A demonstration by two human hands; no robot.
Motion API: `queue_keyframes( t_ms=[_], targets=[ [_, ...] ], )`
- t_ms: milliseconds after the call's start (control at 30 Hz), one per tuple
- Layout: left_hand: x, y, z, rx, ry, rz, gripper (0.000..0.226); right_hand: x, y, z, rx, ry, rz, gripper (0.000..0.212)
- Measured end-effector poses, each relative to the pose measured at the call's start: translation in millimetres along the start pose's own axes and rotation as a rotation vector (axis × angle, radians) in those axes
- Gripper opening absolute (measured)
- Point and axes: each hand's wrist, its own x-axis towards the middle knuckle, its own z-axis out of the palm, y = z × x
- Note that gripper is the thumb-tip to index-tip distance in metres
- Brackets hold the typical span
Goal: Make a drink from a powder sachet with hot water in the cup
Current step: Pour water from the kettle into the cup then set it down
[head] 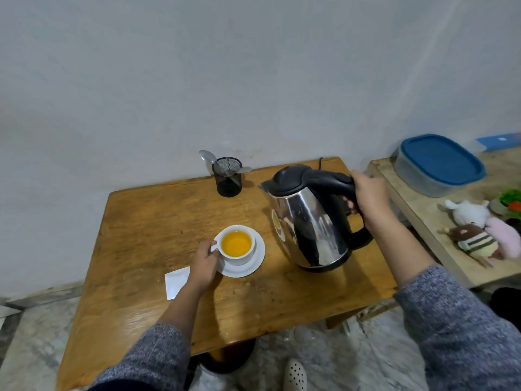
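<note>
A white cup (237, 256) full of orange liquid stands on a white saucer (253, 265) near the middle of the wooden table (146, 221). My left hand (204, 265) grips the cup's handle on its left side. My right hand (369, 197) is closed around the black handle of a steel kettle (307, 224), which is held slightly tilted, spout toward the cup, just right of the saucer. A white sachet (176, 282) lies flat on the table left of my left wrist.
A black mesh holder (228, 179) with spoons stands at the table's back edge. To the right, a second table (423, 218) carries a blue-lidded container (439, 165) and plush toys (479, 230). A white wall is behind.
</note>
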Motion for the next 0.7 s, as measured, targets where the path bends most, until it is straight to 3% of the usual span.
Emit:
queue_keyframes(
  t_ms=[233, 467, 700],
  targets=[
    [0.6, -5.4, 8.0, -0.031, 0.090, 0.043, 0.014, 5.9, 8.3, -14.5, 0.410, 0.208, 0.075, 0.025],
    [0.0, -7.4, 15.7, -0.067, 0.173, 0.046, 0.016, 30.6, 11.5, -17.9, 0.631, 0.428, 0.109, 0.034],
    [1.3, -12.2, 19.7, -0.100, 0.220, 0.059, 0.018, 63.4, 27.8, -9.7, 0.683, 0.455, 0.146, 0.036]
  ],
)
